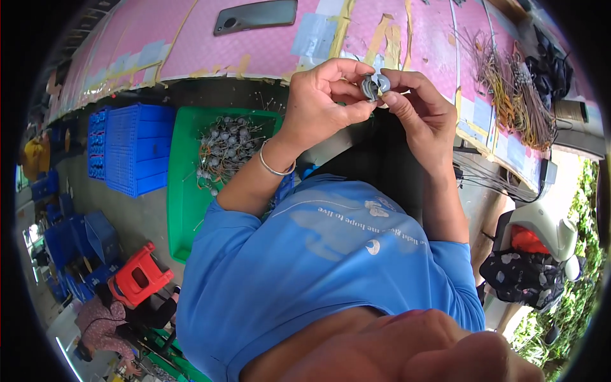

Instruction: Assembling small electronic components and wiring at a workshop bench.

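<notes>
Broadly, a pink, patterned, tape-patched worktable [200, 48] spans the far side, and a green, rectangular plastic tray [179, 213] sits to the near left of it, bearing a tangled heap of small, round, grey pieces with thin wire tails [224, 145]. By the table's near edge the two bare hands meet: the left hand [328, 100] pinches a small, dark grey, cupped part [368, 88] between thumb and fingertips, while the right hand [420, 108] pinches a lighter grey, rounded, glossy part [384, 83] just to its right; whether the two are joined is unclear. Both are probably light and stiff, the smooth curve likely slippery, any thin edge perhaps easily chipped. Opposite rims seem the best hold, with light fingertip pressure.
</notes>
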A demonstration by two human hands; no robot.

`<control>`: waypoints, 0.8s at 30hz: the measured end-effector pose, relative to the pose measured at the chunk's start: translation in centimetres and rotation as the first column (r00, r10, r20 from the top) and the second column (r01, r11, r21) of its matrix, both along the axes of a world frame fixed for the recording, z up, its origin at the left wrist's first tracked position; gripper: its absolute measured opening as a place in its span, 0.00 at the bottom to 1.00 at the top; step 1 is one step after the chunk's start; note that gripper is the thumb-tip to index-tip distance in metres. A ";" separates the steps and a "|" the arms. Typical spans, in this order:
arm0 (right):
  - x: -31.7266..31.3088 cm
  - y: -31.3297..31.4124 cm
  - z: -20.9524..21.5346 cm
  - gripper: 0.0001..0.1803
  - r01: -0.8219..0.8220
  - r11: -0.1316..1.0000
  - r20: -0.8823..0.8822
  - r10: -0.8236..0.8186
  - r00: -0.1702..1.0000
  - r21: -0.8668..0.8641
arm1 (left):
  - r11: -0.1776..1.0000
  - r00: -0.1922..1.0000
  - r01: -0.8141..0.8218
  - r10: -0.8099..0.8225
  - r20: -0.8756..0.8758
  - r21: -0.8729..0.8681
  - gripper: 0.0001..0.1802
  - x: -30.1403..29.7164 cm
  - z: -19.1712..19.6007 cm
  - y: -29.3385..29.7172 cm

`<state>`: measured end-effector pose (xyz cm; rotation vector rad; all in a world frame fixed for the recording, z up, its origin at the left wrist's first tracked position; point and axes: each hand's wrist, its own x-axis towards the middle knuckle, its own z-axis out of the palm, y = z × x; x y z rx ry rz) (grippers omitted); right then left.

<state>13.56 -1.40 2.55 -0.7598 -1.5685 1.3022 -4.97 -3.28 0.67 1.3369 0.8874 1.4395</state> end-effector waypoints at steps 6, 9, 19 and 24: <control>1.1 -1.0 0.9 0.12 0.058 0.989 0.188 -0.083 0.979 0.133 | 1.000 0.982 -0.023 0.026 -0.188 0.018 0.23 0.9 0.4 -0.6; 1.2 -1.3 0.7 0.11 0.112 0.992 0.212 -0.122 0.970 0.056 | 0.991 0.951 -0.077 0.105 -0.290 0.107 0.22 1.3 0.2 -0.8; 1.1 -1.8 -0.2 0.10 0.196 0.918 0.375 -0.326 0.868 0.344 | 0.876 0.756 -0.204 0.424 -0.499 0.436 0.20 3.2 -0.2 -1.0; 2.3 -0.6 -1.6 0.09 0.140 0.978 0.124 -0.121 0.985 -0.157 | 0.874 0.736 -0.111 0.392 -0.551 0.474 0.19 3.6 -0.4 0.1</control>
